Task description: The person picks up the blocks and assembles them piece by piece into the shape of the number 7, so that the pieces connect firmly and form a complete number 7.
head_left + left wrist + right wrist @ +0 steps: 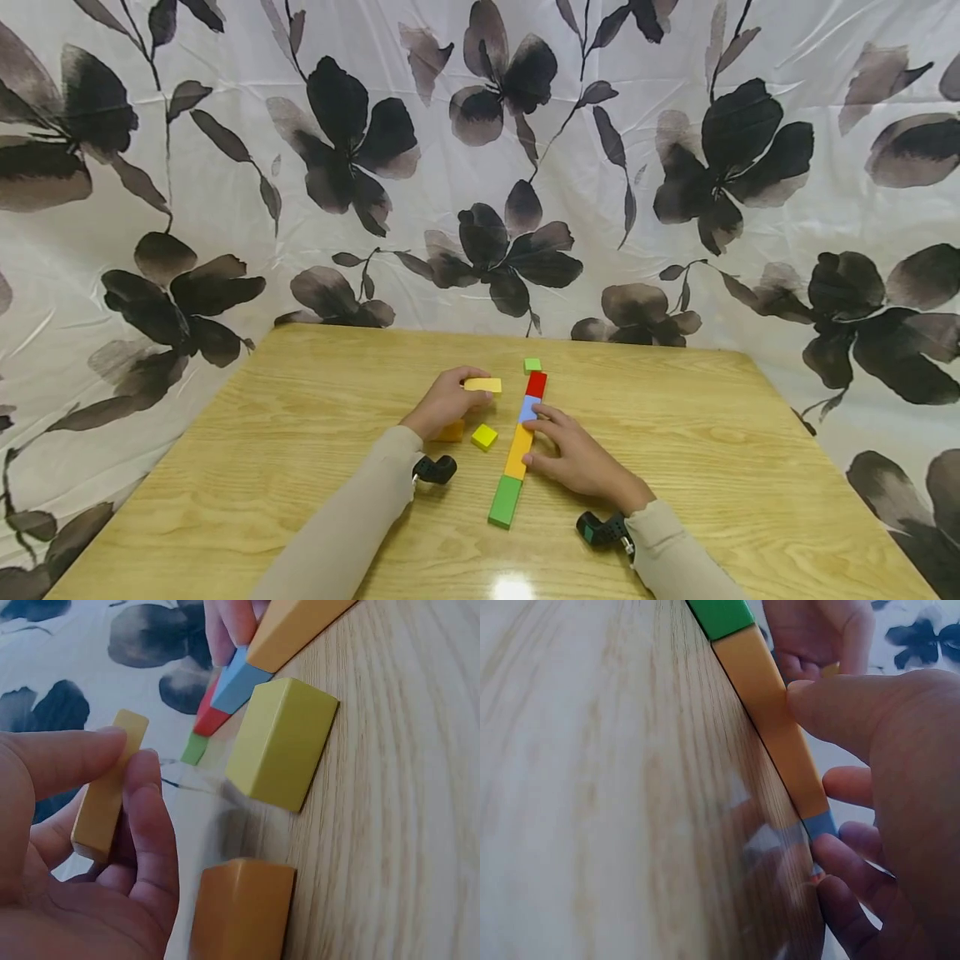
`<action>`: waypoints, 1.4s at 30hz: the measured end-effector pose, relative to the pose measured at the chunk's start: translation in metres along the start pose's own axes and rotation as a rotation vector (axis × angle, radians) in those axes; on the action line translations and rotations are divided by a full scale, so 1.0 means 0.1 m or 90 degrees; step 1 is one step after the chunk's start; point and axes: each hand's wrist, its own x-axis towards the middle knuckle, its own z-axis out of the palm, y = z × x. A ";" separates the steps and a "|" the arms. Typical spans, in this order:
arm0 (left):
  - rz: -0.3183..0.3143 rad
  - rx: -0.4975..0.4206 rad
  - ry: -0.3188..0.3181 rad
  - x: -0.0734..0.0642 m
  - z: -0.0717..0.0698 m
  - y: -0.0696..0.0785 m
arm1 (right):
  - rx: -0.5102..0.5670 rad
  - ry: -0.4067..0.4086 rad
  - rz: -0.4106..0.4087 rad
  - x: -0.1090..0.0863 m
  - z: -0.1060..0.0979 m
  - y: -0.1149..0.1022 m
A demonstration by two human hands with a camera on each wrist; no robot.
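From my remote station I see a floral cloth (637,183) behind a wooden table (750,467), where the right hand (573,457) rests loosely bent fingers on a row of blocks (517,450) and the left hand (447,402) pinches a pale orange block (483,385) between thumb and fingers, on the side toward the left edge. Toward the far edge the row runs green block (505,502), orange block (514,464), blue block (527,409), red block (536,384). A half-hidden darker orange block (452,431) and a yellow block (484,437) lie nearer the left edge, a light green block (532,365) just beyond the red.
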 end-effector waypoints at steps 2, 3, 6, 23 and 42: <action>-0.004 -0.006 -0.001 0.02 0.02 0.00 | 0.001 0.001 0.000 0.00 0.00 0.00; -0.004 -0.004 -0.001 0.02 0.03 0.00 | 0.002 0.001 0.000 0.00 0.01 0.00; -0.005 0.005 -0.002 0.06 0.06 -0.01 | 0.001 -0.002 0.006 0.00 0.02 0.01; 0.024 0.130 0.038 0.28 0.18 0.04 | -0.001 0.001 0.005 -0.03 0.01 0.02; 0.031 0.187 0.035 0.43 0.17 0.06 | -0.013 0.010 -0.006 0.00 0.02 0.03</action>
